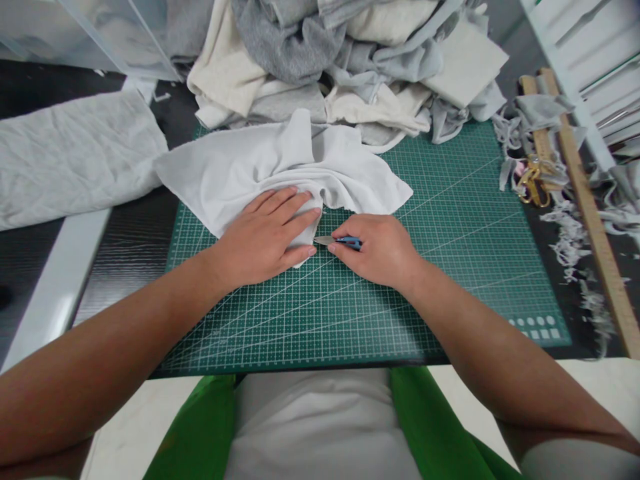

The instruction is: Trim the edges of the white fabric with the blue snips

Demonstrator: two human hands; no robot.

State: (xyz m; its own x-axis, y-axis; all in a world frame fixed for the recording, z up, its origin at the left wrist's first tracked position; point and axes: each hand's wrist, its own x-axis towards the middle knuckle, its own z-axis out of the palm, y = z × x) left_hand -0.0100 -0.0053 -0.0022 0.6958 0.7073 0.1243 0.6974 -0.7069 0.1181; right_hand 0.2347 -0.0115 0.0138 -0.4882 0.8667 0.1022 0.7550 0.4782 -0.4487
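Fingers (pixel 295 203) of our left hand (pixel 263 237) lie flat, pinning the white cloth (pixel 280 170) on the cutting mat (pixel 450 220); our right hand (pixel 383 250) closes around blue thread snips (pixel 340 241) at the cloth's near edge, seemingly mid-trim; closing cleanly comes next.

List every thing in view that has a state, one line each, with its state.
white cloth: crumpled, lying on the mat, pinned flat at its near edge.
left hand: open, palm down on the white cloth.
right hand: closed around the cutter.
cutter: held low, metal tip at the cloth's edge.
cutting mat: flat on the table.
fabric pile: heaped, unfolded.
scissors: lying unused at right.
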